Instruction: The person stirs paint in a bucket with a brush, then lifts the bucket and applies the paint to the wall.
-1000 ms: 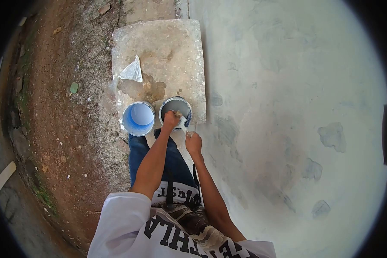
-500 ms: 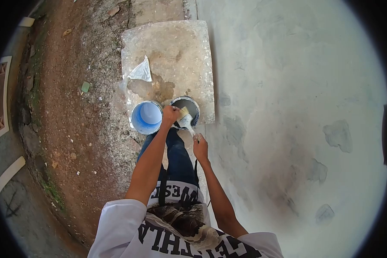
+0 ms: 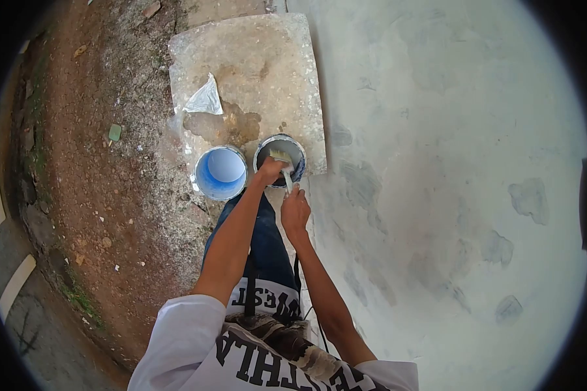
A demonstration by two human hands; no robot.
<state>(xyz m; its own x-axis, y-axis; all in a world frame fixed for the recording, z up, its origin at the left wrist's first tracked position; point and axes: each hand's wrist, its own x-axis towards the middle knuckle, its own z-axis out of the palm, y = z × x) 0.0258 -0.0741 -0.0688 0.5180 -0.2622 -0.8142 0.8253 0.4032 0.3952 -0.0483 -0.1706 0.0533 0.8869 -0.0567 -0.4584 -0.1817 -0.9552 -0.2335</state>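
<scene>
My left hand (image 3: 268,171) is closed at the near rim of a grey paint bucket (image 3: 299,148), gripping the head end of a paintbrush (image 3: 281,157). The tan bristles lie over the bucket's mouth, and the pale handle runs back toward me. My right hand (image 3: 295,210) sits just below, with its fingers closed on the end of that handle. A blue bucket (image 3: 206,184) with a pale inside stands touching the grey one on its left. Both buckets rest on the near edge of a concrete slab (image 3: 254,58).
A crumpled clear plastic bag (image 3: 205,101) lies on the slab beside a wet stain. Bare dirt ground (image 3: 98,182) with small stones spreads to the left. A patchy grey plastered wall (image 3: 437,163) fills the right side. My jeans-clad legs are under my arms.
The brush head has gone from outside the near rim to over the grey bucket's mouth. My right hand has moved up closer to the left hand and the handle.
</scene>
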